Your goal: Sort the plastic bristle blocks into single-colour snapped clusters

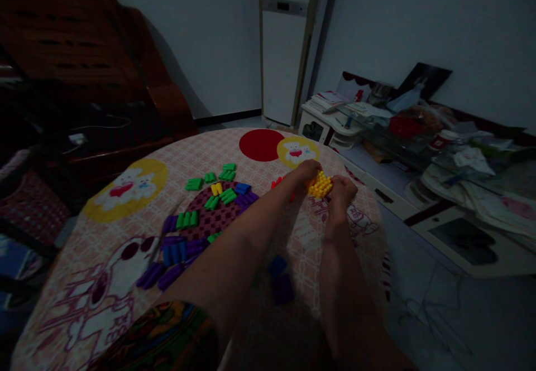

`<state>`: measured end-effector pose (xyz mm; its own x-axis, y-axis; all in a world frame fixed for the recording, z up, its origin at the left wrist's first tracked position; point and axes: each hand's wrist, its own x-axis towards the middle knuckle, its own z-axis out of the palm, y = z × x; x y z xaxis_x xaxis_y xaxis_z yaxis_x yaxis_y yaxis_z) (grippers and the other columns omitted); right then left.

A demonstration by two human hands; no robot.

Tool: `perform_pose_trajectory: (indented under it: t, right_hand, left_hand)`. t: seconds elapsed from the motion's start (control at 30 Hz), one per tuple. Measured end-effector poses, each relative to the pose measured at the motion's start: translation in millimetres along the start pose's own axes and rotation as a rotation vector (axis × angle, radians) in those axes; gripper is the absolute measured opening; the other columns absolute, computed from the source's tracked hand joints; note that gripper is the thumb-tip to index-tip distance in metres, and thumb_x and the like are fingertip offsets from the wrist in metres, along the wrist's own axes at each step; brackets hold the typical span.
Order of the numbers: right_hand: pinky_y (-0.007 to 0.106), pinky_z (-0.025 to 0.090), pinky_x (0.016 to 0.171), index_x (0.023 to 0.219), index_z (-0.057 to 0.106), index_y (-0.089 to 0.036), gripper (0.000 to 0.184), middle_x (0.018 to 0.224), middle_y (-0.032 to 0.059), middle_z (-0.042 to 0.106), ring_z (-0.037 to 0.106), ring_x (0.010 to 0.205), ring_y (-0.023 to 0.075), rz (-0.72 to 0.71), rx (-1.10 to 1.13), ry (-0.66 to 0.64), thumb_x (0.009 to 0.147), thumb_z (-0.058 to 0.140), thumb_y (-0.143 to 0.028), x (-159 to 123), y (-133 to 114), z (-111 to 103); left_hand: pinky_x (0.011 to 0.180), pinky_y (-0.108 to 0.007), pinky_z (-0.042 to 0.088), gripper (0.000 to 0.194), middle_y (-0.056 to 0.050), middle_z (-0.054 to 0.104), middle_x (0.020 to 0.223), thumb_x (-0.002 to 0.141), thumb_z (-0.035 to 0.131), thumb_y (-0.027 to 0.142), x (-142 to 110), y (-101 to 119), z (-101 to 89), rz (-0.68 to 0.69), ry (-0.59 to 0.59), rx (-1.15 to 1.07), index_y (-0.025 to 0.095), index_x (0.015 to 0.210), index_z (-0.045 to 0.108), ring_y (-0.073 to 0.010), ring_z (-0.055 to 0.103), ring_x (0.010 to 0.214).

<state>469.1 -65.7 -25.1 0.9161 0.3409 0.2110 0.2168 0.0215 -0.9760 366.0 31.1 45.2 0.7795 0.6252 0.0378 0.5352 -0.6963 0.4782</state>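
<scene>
Both my hands meet over the far right part of a round table point(125, 282) with a patterned cloth. My left hand point(307, 171) and my right hand point(342, 188) are closed from either side on a yellow cluster of studded plastic pieces point(320, 184). A red piece point(277, 182) shows just left of my left hand. Green pieces point(194, 184), a small yellow piece point(216, 188), blue pieces point(173, 254) and purple pieces point(170, 276) lie scattered on the cloth to the left of my arms.
Two dark blue pieces point(280, 277) lie between my forearms. A low white cabinet point(419, 203) with a glass top, piled with papers and clutter, runs along the right wall. A white fridge point(285, 47) stands at the back. Dark wooden furniture point(84, 70) fills the left.
</scene>
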Motion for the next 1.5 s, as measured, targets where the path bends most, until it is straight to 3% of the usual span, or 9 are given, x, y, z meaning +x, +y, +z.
perform_pose_trajectory:
  t: [0.33,0.5,0.67,0.83,0.97,1.07,1.2,1.4,1.5]
  right_hand:
    - [0.033,0.052,0.068,0.076,0.072,-0.016,0.025,0.075,0.0044,0.071,0.064,0.071,0.0216,-0.019,0.002,0.001,0.067,0.056,-0.033,2,9,0]
    - [0.031,0.051,0.062,0.077,0.07,-0.016,0.024,0.075,0.0036,0.07,0.063,0.067,0.0196,0.01,0.023,0.007,0.066,0.057,-0.032,-4,3,-1]
    - [0.029,0.05,0.059,0.073,0.068,-0.017,0.019,0.071,0.0016,0.067,0.06,0.062,0.0174,0.023,0.027,0.009,0.066,0.058,-0.03,-3,1,-1]
    - [0.03,0.053,0.061,0.073,0.066,-0.018,0.016,0.072,0.0015,0.067,0.062,0.066,0.0181,0.041,0.027,0.002,0.067,0.054,-0.028,1,4,-1]
    - [0.029,0.053,0.061,0.076,0.065,-0.018,0.018,0.076,0.0025,0.068,0.064,0.068,0.0187,0.046,0.057,-0.012,0.068,0.053,-0.029,-2,4,-2]
    - [0.03,0.053,0.061,0.078,0.065,-0.018,0.02,0.079,0.0043,0.069,0.066,0.07,0.0198,0.074,0.06,-0.012,0.068,0.052,-0.03,-5,2,-2]
    - [0.032,0.054,0.063,0.084,0.068,-0.017,0.026,0.085,0.0077,0.072,0.067,0.075,0.0222,0.077,0.03,-0.023,0.071,0.049,-0.03,-6,-1,-4]
    - [0.035,0.056,0.07,0.086,0.071,-0.016,0.029,0.082,0.0078,0.073,0.067,0.078,0.023,-0.039,-0.064,-0.021,0.075,0.05,-0.033,-2,-16,-9]
    - [0.032,0.057,0.068,0.08,0.071,-0.016,0.025,0.076,0.0047,0.072,0.068,0.07,0.019,-0.1,0.088,-0.1,0.076,0.059,-0.038,-5,-39,-9]
  left_hand:
    - [0.106,-0.032,0.048,0.046,-0.011,0.07,0.13,0.087,0.049,0.008,-33,-15,-30.3,-0.036,0.134,0.029,0.015,0.129,0.067,-0.0208,0.065,0.118]
    - [0.095,-0.031,0.051,0.037,-0.01,0.074,0.118,0.085,0.06,0.018,-93,-60,-72.5,-0.129,0.261,0.049,0.016,0.12,0.071,-0.0207,0.07,0.101]
    - [0.089,-0.038,0.049,0.009,-0.006,0.072,0.084,0.079,0.065,0.02,-165,-122,-106.9,-0.393,0.361,0.103,0.017,0.083,0.073,-0.0237,0.066,0.089]
    - [0.078,-0.036,0.048,0.033,0.003,0.042,0.048,0.063,0.082,0.025,-215,-164,-88.7,-0.493,0.495,-0.026,0.021,0.05,0.052,-0.0233,0.061,0.073]
    - [0.061,-0.024,0.041,0.036,0.008,0.033,0.045,0.055,0.089,0.026,-223,-174,-69.7,-0.45,0.612,-0.128,0.023,0.054,0.053,-0.0142,0.045,0.053]
    - [0.055,-0.02,0.035,0.03,0.01,0.037,0.047,0.058,0.088,0.02,-216,-170,-73.7,-0.422,0.662,-0.16,0.023,0.06,0.058,-0.0105,0.036,0.047]
    - [0.057,-0.02,0.042,0.015,0.007,0.055,0.058,0.068,0.076,0.008,-194,-147,-86.2,-0.38,0.665,-0.238,0.019,0.074,0.067,-0.0084,0.047,0.048]
    - [0.054,-0.022,0.052,0.024,0.002,0.066,0.071,0.066,0.07,0.01,-130,-69,-76.0,-0.147,0.488,-0.714,0.016,0.089,0.069,-0.0112,0.063,0.057]
    - [0.059,-0.025,0.056,0.019,0.001,0.065,0.07,0.069,0.07,0.013,-100,-29,-62.1,-0.048,0.524,-0.968,0.014,0.088,0.067,-0.0116,0.064,0.06]
